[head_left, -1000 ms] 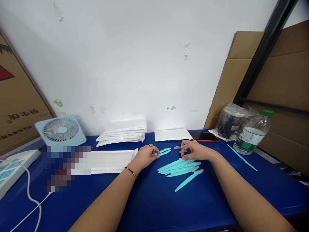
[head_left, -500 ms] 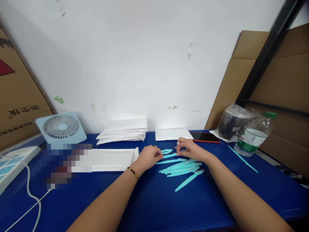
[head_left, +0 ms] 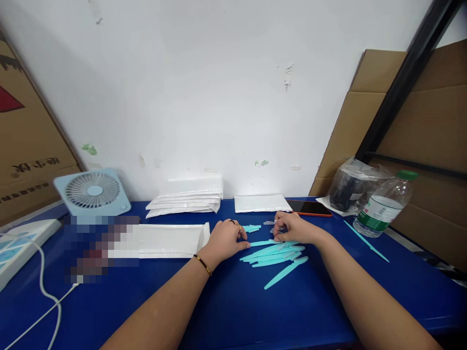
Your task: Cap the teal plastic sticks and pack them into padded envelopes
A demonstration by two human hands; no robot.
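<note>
Blue table, turquoise stick between fingers

Workroom corner | blue table | white envelope stack | printed cardboard box

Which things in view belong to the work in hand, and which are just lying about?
Likely in the work:
teal sticks, one between the left hand and right hand
translucent pieces beside the right hand
perhaps the white packets

Likely just lying about:
fan
power strip
phone
bottle
bagged dark object
</note>
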